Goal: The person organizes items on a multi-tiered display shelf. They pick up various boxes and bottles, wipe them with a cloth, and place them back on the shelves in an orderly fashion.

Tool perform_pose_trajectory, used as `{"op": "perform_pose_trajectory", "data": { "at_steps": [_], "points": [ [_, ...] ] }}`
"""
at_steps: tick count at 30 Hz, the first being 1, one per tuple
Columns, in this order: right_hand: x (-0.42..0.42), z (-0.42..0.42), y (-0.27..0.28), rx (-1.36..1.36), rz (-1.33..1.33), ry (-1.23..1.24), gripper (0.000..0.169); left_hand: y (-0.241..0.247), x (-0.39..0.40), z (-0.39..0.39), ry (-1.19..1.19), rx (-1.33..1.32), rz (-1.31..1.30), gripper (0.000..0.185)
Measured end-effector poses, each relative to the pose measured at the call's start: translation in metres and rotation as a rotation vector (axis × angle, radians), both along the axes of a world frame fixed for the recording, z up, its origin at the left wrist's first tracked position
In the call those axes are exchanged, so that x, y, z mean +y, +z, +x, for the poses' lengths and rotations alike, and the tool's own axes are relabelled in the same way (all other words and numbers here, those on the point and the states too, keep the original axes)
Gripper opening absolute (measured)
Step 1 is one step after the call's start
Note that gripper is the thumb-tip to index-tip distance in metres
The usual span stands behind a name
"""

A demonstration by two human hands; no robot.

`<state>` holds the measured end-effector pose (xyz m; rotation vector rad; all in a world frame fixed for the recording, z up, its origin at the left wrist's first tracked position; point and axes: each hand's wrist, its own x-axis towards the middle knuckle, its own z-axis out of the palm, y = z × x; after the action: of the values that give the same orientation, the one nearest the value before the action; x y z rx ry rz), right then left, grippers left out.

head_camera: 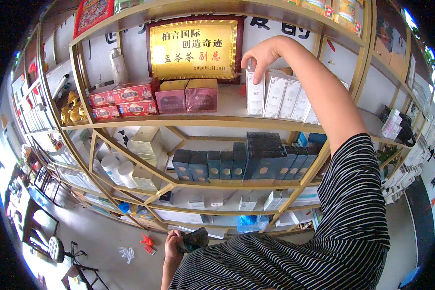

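Note:
My right hand [262, 58] reaches up to the shelf, its thumb and fingers around the top of a slim white carton [256, 96]. That carton stands upright at the left end of a row of similar white cartons [289, 96]. Low by my body, my left hand [173, 244] is closed around a dark bunched item [195, 240], apparently a cloth. A gold plaque [194, 47] in a dark frame, bearing writing, leans behind the shelf goods. Left of the white cartons are maroon boxes [201, 100] and stacked red boxes [137, 98].
A gold-coloured shelf edge [188, 121] runs under the cartons. Dark blue boxes [262, 159] fill the shelf below. A pump bottle [118, 65] and a golden figurine [73, 108] stand at left. A plastic wrapper [127, 254] lies on the floor near a stool [56, 249].

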<state>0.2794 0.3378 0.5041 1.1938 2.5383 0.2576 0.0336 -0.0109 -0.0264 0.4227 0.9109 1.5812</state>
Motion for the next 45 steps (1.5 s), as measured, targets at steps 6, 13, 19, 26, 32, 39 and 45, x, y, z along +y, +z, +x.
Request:
{"op": "perform_pose_trajectory", "data": {
  "at_steps": [6,13,19,26,32,39,45],
  "points": [
    [0.019,-0.003,0.003,0.149,0.053,0.064,0.093,-0.025,0.011,-0.014,-0.034,-0.013,0.047,0.010],
    [0.047,0.029,0.038,0.371,0.298,0.121,0.088,-0.006,0.018,-0.002,0.048,-0.067,0.041,0.009],
    [0.047,0.069,0.068,0.283,0.442,0.228,0.095,-0.024,0.023,-0.006,0.056,-0.042,0.013,0.009],
    [0.050,0.106,0.052,0.321,0.394,0.079,0.090,-0.025,0.029,-0.006,-0.004,0.034,-0.034,0.010],
    [0.031,0.104,0.044,0.275,0.315,-0.036,0.090,-0.034,0.031,-0.007,-0.041,0.061,-0.018,0.009],
    [0.038,0.111,0.033,0.196,0.198,-0.102,0.095,-0.023,0.032,0.001,-0.089,0.072,-0.032,0.008],
    [0.056,0.111,0.019,0.100,0.085,-0.174,0.100,-0.035,0.031,0.008,-0.010,-0.005,-0.018,0.006]
  ]
}}
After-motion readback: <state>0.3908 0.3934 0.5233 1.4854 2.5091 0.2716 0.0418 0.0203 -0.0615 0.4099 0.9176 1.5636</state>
